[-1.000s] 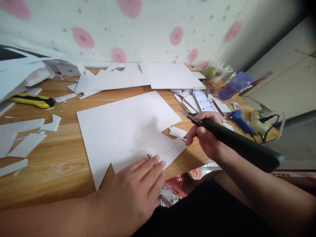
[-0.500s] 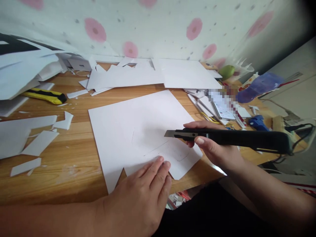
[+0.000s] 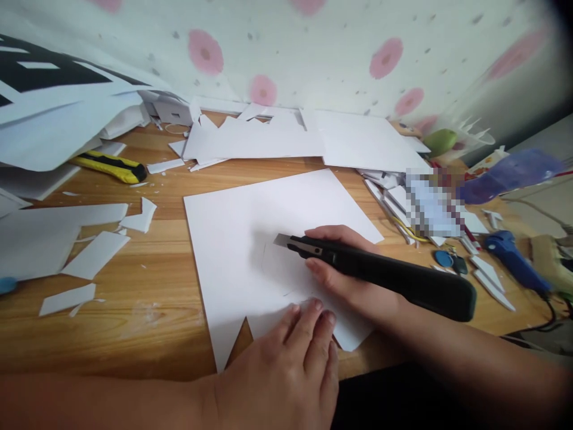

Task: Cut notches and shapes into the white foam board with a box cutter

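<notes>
Over the board (image 3: 228, 239), right hand (image 3: 358, 294) grips knife (image 3: 403, 275); left hand (image 3: 286, 361) lies flat. Board seems light, stiff: hold edges.

Left hand (image 3: 286, 367): outstretched, palm down on the sheet's (image 3: 233, 239) near edge.
Right hand (image 3: 351, 286): curled in a grip over the sheet's right side.

Right hand (image 3: 358, 292) and black cutter (image 3: 403, 272) hide part of the white sheet (image 3: 228, 233); we cannot tell whether the blade (image 3: 282, 240) touches it. Beyond the grip to the right, pixelation masks a flat object (image 3: 432, 206). Far left of the grip, we see a blue item (image 3: 6, 285) cropped by the edge.
</notes>
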`<action>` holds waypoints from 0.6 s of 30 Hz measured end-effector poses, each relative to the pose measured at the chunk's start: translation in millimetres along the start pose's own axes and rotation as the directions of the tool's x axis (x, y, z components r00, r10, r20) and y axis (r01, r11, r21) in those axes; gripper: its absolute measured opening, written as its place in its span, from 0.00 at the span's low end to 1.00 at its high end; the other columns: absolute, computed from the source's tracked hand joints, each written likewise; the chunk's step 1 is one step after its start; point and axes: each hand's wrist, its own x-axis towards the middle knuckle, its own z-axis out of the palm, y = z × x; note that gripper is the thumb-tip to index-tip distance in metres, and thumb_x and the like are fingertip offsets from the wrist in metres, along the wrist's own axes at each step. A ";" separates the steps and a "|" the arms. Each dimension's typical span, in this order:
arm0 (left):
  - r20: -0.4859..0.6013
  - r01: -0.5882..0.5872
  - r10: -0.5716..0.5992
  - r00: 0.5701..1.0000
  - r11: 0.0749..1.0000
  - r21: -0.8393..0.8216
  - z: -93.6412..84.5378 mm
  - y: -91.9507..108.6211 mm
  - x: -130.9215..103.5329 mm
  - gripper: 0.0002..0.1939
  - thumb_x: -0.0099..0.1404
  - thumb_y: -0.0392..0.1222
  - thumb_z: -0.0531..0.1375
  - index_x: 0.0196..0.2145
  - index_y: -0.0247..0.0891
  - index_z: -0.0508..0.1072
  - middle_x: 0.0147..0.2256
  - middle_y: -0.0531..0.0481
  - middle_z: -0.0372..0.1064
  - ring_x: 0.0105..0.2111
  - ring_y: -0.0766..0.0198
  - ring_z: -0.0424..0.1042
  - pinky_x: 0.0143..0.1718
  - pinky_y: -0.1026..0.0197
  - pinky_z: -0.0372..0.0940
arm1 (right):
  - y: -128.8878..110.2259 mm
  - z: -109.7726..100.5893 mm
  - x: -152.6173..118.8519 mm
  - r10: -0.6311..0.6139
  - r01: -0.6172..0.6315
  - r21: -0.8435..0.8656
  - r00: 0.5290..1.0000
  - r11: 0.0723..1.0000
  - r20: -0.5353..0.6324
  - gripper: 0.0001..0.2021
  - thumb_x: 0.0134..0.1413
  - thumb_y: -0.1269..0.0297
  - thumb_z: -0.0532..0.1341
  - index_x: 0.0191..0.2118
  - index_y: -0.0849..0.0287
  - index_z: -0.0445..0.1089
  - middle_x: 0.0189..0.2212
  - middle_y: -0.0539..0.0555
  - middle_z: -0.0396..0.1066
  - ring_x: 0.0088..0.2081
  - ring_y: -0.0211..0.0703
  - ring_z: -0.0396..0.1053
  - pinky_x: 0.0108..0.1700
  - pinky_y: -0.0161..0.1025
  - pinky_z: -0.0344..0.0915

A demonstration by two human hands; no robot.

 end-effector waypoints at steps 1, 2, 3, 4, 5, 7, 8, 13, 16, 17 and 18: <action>0.004 -0.015 0.015 1.000 1.000 0.001 2.0 -0.4 -0.8 0.13 0.75 0.36 0.54 0.48 0.34 0.78 0.52 0.42 0.81 0.53 0.48 0.79 0.54 0.48 0.70 | 0.8 3.3 0.4 0.000 0.000 -0.035 1.000 0.999 -0.015 0.11 0.57 0.65 0.69 0.46 0.53 0.77 0.36 0.52 0.84 0.35 0.44 0.82 0.38 0.37 0.79; 0.012 -0.028 0.028 1.000 1.000 0.000 3.6 -1.2 -1.7 0.12 0.74 0.36 0.55 0.48 0.34 0.78 0.52 0.42 0.81 0.53 0.48 0.79 0.53 0.49 0.71 | 1.3 6.4 0.3 -0.007 0.005 -0.071 1.000 0.997 -0.028 0.11 0.56 0.65 0.69 0.46 0.53 0.77 0.35 0.52 0.83 0.34 0.44 0.81 0.37 0.38 0.78; 0.015 -0.041 0.041 0.999 0.999 -0.001 4.6 -2.3 -2.4 0.12 0.74 0.36 0.56 0.48 0.34 0.78 0.51 0.42 0.82 0.52 0.48 0.80 0.52 0.49 0.72 | 1.5 9.3 -0.1 -0.020 0.016 -0.104 0.999 0.994 -0.037 0.12 0.56 0.65 0.69 0.47 0.52 0.77 0.35 0.52 0.83 0.33 0.43 0.81 0.36 0.37 0.78; 0.018 -0.054 0.055 0.998 0.999 -0.004 5.0 -3.5 -3.1 0.11 0.74 0.36 0.57 0.48 0.34 0.78 0.50 0.42 0.82 0.52 0.49 0.80 0.52 0.50 0.73 | 1.4 11.7 -0.8 -0.042 0.036 -0.128 0.998 0.991 -0.043 0.12 0.56 0.66 0.69 0.47 0.52 0.77 0.34 0.51 0.83 0.32 0.42 0.80 0.36 0.36 0.77; 0.019 -0.064 0.064 0.998 0.998 -0.012 4.9 -4.6 -3.6 0.11 0.74 0.36 0.57 0.48 0.34 0.78 0.50 0.43 0.82 0.51 0.49 0.80 0.51 0.50 0.73 | 1.1 13.6 -1.5 -0.070 0.063 -0.144 0.997 0.988 -0.043 0.13 0.56 0.66 0.69 0.48 0.52 0.76 0.34 0.51 0.82 0.31 0.41 0.79 0.34 0.35 0.76; 0.016 -0.078 0.078 0.997 0.997 -0.022 3.8 -6.7 -4.2 0.11 0.73 0.36 0.57 0.48 0.35 0.78 0.49 0.45 0.83 0.50 0.50 0.80 0.50 0.51 0.74 | -0.1 15.9 -2.6 -0.126 0.120 -0.163 0.992 0.979 -0.027 0.13 0.56 0.67 0.68 0.48 0.53 0.75 0.32 0.49 0.81 0.27 0.38 0.77 0.32 0.33 0.74; 0.017 -0.089 0.089 0.996 0.996 -0.023 3.1 -7.5 -4.1 0.10 0.73 0.36 0.58 0.48 0.35 0.78 0.49 0.45 0.83 0.50 0.51 0.80 0.50 0.51 0.74 | -0.7 16.5 -2.7 -0.149 0.144 -0.170 0.989 0.975 -0.019 0.13 0.57 0.67 0.68 0.48 0.53 0.75 0.31 0.48 0.79 0.26 0.37 0.75 0.30 0.32 0.73; 0.005 -0.124 0.124 0.992 0.992 -0.015 4.5 -9.3 -0.6 0.09 0.73 0.36 0.59 0.47 0.35 0.78 0.49 0.43 0.82 0.50 0.49 0.81 0.49 0.51 0.75 | -1.7 19.0 -1.3 -0.226 0.223 -0.187 0.974 0.957 0.006 0.12 0.59 0.68 0.67 0.49 0.55 0.74 0.30 0.48 0.76 0.25 0.34 0.73 0.29 0.29 0.72; -0.046 -0.097 0.096 0.994 0.995 -0.014 8.7 -8.6 1.5 0.08 0.71 0.35 0.59 0.45 0.36 0.78 0.46 0.46 0.83 0.47 0.51 0.81 0.47 0.52 0.75 | -0.8 20.6 -1.4 -0.259 0.258 -0.197 0.966 0.946 0.025 0.12 0.60 0.68 0.66 0.50 0.55 0.73 0.30 0.48 0.75 0.25 0.35 0.72 0.29 0.30 0.72; -0.059 -0.089 0.088 0.994 0.996 -0.011 9.8 -8.2 1.9 0.08 0.71 0.35 0.59 0.44 0.36 0.78 0.45 0.47 0.84 0.46 0.52 0.81 0.47 0.52 0.75 | -0.5 21.0 -1.7 -0.265 0.266 -0.199 0.964 0.943 0.030 0.13 0.60 0.68 0.66 0.50 0.54 0.73 0.30 0.48 0.75 0.25 0.35 0.71 0.28 0.30 0.71; -0.063 -0.085 0.084 0.994 0.996 -0.009 10.6 -7.7 2.1 0.08 0.71 0.35 0.59 0.44 0.37 0.78 0.45 0.47 0.84 0.45 0.52 0.81 0.46 0.53 0.75 | -0.2 21.2 -2.0 -0.271 0.272 -0.201 0.962 0.941 0.033 0.13 0.60 0.69 0.65 0.51 0.53 0.73 0.30 0.48 0.74 0.25 0.35 0.71 0.28 0.31 0.71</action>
